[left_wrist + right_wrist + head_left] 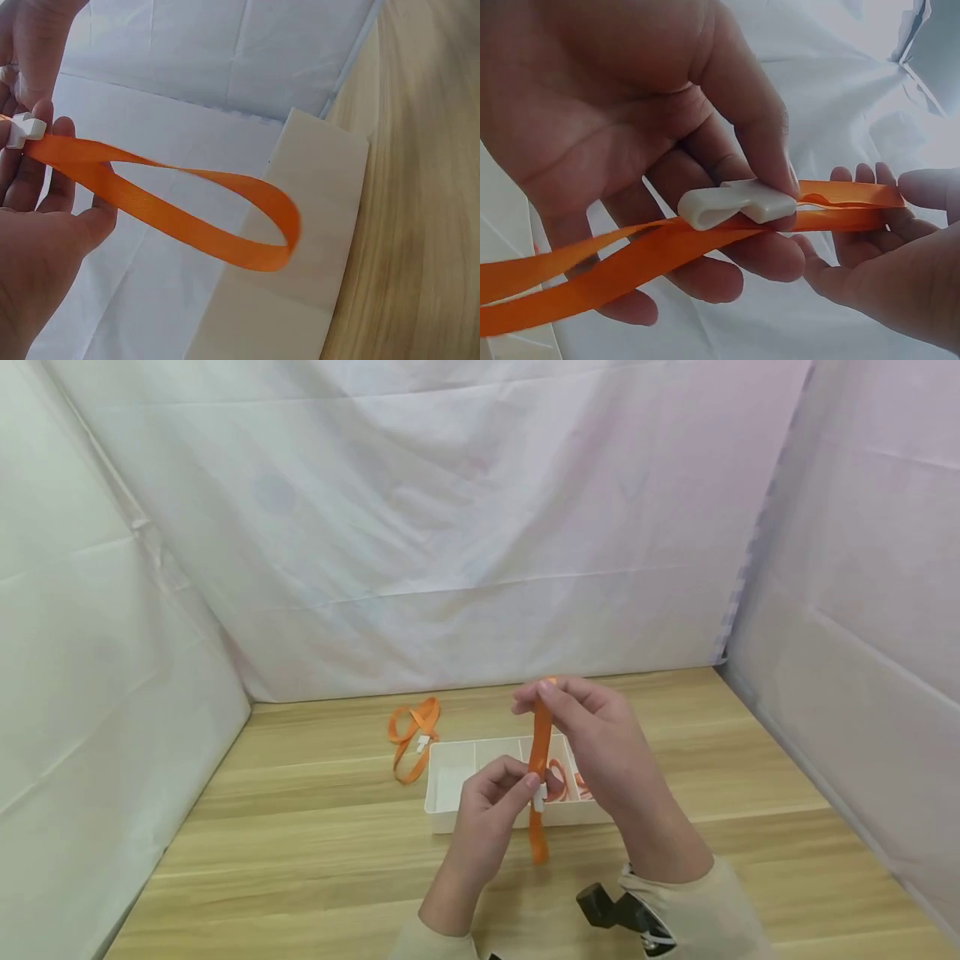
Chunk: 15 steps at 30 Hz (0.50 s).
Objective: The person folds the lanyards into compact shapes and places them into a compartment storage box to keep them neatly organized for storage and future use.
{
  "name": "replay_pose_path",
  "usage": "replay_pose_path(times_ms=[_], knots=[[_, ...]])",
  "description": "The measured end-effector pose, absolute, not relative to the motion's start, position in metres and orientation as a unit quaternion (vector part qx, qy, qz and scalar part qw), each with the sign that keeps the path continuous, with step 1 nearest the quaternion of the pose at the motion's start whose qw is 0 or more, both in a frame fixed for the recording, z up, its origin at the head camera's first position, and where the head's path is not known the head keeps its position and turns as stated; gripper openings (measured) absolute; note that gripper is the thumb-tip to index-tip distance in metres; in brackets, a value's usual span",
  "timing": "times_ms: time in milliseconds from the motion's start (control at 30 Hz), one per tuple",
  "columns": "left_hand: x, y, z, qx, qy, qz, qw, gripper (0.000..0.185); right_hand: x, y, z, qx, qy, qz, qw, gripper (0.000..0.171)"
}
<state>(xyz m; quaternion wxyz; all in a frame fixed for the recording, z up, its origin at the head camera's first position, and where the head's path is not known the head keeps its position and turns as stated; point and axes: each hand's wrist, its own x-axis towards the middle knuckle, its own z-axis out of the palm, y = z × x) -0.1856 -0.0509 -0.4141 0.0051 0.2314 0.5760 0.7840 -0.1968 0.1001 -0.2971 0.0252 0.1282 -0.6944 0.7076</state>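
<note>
Between my hands is an orange lanyard (pixel 541 739) with a white plastic clip (pixel 739 204). My left hand (pixel 483 814) pinches it at the clip, thumb on top and fingers underneath. Higher up, my right hand (pixel 603 743) pinches the folded strap end between thumb and fingers. The strap runs upright between the two hands, in front of the white tray. Below the clip the rest hangs as a loose loop (pixel 217 238), shown sideways in the left wrist view.
A white divided tray (pixel 450 821) stands behind my hands, with orange looped items (pixel 557 781) in its right compartments. Left of it, another orange lanyard (pixel 401 752) lies loosely coiled on the wooden table (pixel 300 860). White cloth (pixel 450 527) encloses the back and sides.
</note>
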Motion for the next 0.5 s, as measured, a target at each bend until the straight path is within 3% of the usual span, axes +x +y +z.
replay_pose_path(times_ms=[500], knots=[[-0.184, -0.05, -0.415, 0.231, 0.59, 0.773, 0.007, 0.024, -0.208, 0.101, -0.287, 0.131, -0.705, 0.692, 0.078, 0.032]])
